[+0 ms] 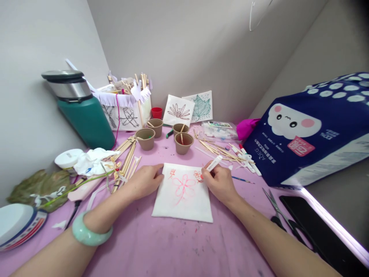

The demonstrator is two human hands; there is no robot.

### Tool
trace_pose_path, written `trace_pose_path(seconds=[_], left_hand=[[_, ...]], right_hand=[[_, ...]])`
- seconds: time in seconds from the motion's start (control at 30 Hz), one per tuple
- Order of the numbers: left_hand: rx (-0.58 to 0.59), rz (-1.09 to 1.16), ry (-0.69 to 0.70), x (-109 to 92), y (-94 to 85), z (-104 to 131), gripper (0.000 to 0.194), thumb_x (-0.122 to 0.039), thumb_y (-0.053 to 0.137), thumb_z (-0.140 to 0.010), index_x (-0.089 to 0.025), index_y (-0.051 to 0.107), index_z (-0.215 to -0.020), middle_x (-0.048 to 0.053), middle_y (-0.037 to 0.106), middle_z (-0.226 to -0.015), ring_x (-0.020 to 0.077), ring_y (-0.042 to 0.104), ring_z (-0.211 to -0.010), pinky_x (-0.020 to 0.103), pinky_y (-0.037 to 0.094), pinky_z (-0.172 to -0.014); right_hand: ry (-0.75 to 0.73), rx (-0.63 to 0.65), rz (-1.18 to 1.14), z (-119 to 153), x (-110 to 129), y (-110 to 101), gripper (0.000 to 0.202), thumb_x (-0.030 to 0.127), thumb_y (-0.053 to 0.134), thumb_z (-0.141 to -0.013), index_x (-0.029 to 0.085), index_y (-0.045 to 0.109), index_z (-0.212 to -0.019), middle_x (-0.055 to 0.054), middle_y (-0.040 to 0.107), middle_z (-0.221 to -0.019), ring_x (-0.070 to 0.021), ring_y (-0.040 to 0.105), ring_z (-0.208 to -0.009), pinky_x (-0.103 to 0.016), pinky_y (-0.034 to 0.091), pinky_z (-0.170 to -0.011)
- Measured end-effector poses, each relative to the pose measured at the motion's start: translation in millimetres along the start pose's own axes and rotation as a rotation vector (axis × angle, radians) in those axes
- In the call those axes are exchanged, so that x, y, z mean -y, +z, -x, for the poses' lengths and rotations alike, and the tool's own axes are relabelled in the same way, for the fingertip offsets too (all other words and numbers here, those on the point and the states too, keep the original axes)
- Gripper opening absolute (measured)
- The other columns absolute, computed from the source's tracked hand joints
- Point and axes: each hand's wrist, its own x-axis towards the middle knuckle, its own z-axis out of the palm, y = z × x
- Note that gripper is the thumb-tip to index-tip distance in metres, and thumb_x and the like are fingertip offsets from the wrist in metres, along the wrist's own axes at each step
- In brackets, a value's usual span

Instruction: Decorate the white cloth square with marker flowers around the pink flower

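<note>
- A white, square, cloth-like panel (181,209) is laid flat on the bench covered in pinkish-purple cloth (173,250), midway between the two hands.
- A slim white marker pen with an orange-red tip end (213,164) is gripped by the right hand (221,182), its fingers closed around the barrel near the tip; the barrel is tilted, with its back end raised.
- The left hand (145,181) is placed at the panel's far left corner, fingers loosely bent and thumb against the edge; whether the edge is pinched or merely pressed cannot be told.
- A large pink five-petalled flower (183,186) is seen mid-panel, with a small orange-red flower (172,174) to its far left and another small orange-red bloom (197,176) to its far right.
- The step in hand is judged to be the drawing of the right-hand bloom, beside which the pen tip is held; contact cannot be confirmed.
- For the next stroke, short, light movement of the tip seems called for, with the panel kept from sliding by the left hand.
</note>
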Motion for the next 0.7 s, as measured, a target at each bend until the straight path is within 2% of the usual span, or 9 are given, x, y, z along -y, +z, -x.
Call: trace_pose_path(seconds=[0.37,0.57,0.7], left_hand=[[-0.002,0.007,0.006,-0.9,-0.3,0.2,0.022,-0.024,0.042,-0.082,-0.019,0.060,-0.093,-0.002,0.056,-0.059,0.0140,0.053,-0.059,0.025,0.027,-0.055],[-0.015,-0.005,0.001,-0.6,1.3,-0.6,0.022,-0.024,0.042,-0.082,-0.019,0.060,-0.093,-0.002,0.056,-0.059,0.0138,0.053,-0.058,0.025,0.027,-0.055],[-0.012,0.001,0.006,0.0,1.2,-0.4,0.022,-0.024,0.042,-0.082,-0.019,0.060,-0.094,-0.002,0.057,-0.061,0.0138,0.054,-0.059,0.024,0.028,-0.055]], right_hand=[[-0.028,0.057,0.007,4.8,5.0,1.0,0.021,0.034,0.048,-0.076,0.019,0.053,-0.062,0.002,0.052,-0.050,-0.0130,0.050,-0.048,-0.023,0.032,-0.049],[0.042,-0.053,-0.086,-1.5,3.0,-6.4,0.021,0.034,0.049,-0.074,0.018,0.058,-0.066,0.001,0.057,-0.054,-0.0138,0.053,-0.050,-0.024,0.036,-0.051],[0.054,-0.029,-0.045,-1.5,2.5,-6.5,0.022,0.035,0.049,-0.074,0.017,0.059,-0.065,0.000,0.058,-0.053,-0.0144,0.053,-0.049,-0.025,0.035,-0.050]])
